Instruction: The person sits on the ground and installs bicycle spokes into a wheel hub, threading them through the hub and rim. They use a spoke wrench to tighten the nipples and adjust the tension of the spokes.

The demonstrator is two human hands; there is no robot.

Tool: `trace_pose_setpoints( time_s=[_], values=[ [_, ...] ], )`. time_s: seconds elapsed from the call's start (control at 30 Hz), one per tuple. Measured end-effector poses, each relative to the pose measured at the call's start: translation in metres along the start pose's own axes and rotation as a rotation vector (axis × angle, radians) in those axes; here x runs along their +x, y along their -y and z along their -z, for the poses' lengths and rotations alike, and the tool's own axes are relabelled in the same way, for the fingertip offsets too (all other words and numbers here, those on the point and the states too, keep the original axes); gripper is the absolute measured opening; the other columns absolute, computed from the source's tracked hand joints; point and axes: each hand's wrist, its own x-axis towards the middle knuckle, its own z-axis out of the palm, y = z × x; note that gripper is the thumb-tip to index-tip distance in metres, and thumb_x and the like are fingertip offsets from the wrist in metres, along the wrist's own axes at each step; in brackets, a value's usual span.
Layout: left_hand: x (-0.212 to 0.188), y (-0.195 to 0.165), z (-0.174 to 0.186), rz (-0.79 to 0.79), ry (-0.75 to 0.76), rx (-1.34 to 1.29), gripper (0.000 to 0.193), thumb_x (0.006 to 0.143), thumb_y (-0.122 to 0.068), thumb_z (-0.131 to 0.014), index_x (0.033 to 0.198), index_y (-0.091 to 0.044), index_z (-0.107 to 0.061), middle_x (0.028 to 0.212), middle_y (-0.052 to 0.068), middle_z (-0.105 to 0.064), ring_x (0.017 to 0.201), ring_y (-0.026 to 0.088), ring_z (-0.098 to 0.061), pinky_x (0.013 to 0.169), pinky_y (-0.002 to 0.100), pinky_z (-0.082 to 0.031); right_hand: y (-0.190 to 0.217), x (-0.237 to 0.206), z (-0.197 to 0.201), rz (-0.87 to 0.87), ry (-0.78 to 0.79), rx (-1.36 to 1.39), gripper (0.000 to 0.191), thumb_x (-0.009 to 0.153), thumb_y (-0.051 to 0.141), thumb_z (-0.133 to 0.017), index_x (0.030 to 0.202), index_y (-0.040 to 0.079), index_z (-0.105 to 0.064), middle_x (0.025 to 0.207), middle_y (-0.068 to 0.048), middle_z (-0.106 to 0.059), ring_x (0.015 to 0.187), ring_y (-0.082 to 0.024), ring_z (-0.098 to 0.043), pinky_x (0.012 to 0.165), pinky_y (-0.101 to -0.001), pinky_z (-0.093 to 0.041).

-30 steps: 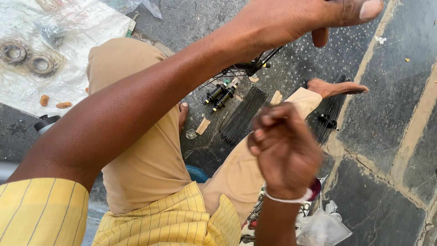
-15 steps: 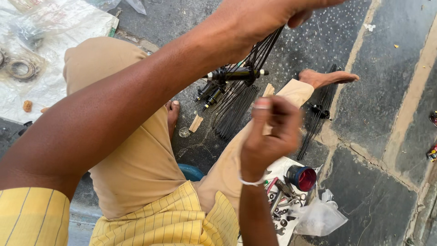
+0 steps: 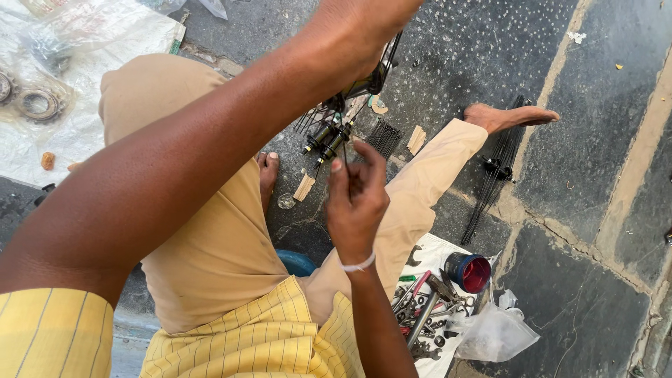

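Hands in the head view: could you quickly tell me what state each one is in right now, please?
Left hand: mostly out of frame at the top, so its grip cannot be told.
Right hand: fingers pinched shut on a thin black spoke.

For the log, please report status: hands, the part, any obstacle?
Left hand raised at hub with spokes. Right hand pinching thin spoke. Nothing between hands.

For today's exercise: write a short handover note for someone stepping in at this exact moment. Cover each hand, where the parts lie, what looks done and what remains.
Left hand: raised at the top edge, gripping a hub with thin black spokes.
Right hand: fingertips pinching one thin spoke.
Loose spokes lie on the stone floor; another bundle lies by the right foot. Tools and a red-lined cup sit on the white sheet.
Done: some spokes hang from the hub.
Left: loose spokes probably remain to fit.
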Motion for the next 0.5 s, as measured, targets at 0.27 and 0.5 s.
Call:
trace_pose_setpoints(
  time_s=[0.27, 0.5],
  values=[
    [-0.005, -0.087, -0.014, -0.24, 0.281, -0.153, 0.041, 0.104, -0.048, -0.067, 0.103, -0.008, -0.075, 0.081, 0.0, -0.07, 0.073, 0.009, -0.073, 0.074, 0.025, -0.055, 0.153, 0.031, 0.108, -0.097, 0.365, 0.776, 0.066, 0.102, 0.049, -0.062, 0.132, -0.009, -0.052, 0.117, -0.027, -0.064, 0.105, -0.036, -0.068, 0.08, -0.0486, -0.062],
    [-0.02, -0.124, -0.016, -0.022, 0.622, -0.346, 0.04, 0.099, -0.041, -0.079, 0.091, -0.004, -0.067, 0.075, 0.0, -0.062, 0.067, 0.008, -0.056, 0.059, 0.025, -0.039, 0.124, 0.076, 0.13, 0.366, -0.014, 0.631, 0.046, 0.11, 0.041, -0.059, 0.123, -0.003, -0.06, 0.114, -0.018, -0.068, 0.106, -0.026, -0.067, 0.094, -0.0434, -0.06]
  ],
)
